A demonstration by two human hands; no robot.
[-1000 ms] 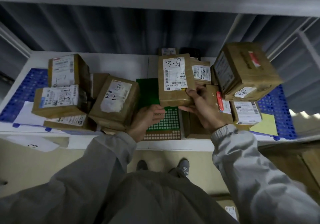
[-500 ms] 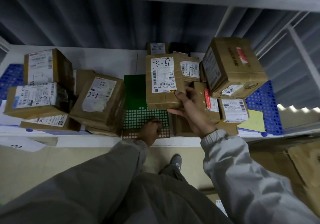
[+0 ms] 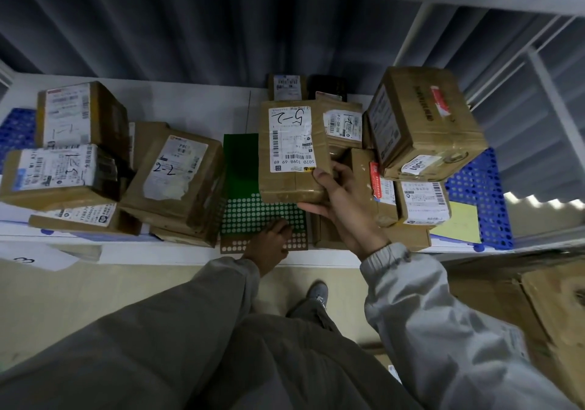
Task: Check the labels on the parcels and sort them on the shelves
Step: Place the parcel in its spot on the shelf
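The right hand (image 3: 340,200) reaches up from five o'clock, sleeve angled toward the shelf (image 3: 190,109); its thumb lies on the top face of the parcel marked 5-2 (image 3: 292,153) at that parcel's near right corner, its fingers curl beneath the near edge, so the parcel is clamped between them. That parcel sits just above centre, over the green perforated sheet (image 3: 253,210), with its label facing up and the writing upside down to the viewer. The left hand (image 3: 272,245) rests at six o'clock on the sheet's near edge, fingers bent; whether it pinches the sheet, I cannot tell. The parcel marked 2-2 (image 3: 174,175) lies at nine o'clock; a large tilted box (image 3: 424,121) tops the stack at two o'clock. Compared with a second ago, the left hand has drawn back from beside the 5-2 parcel to the shelf's front lip; the right hand keeps the same grip.
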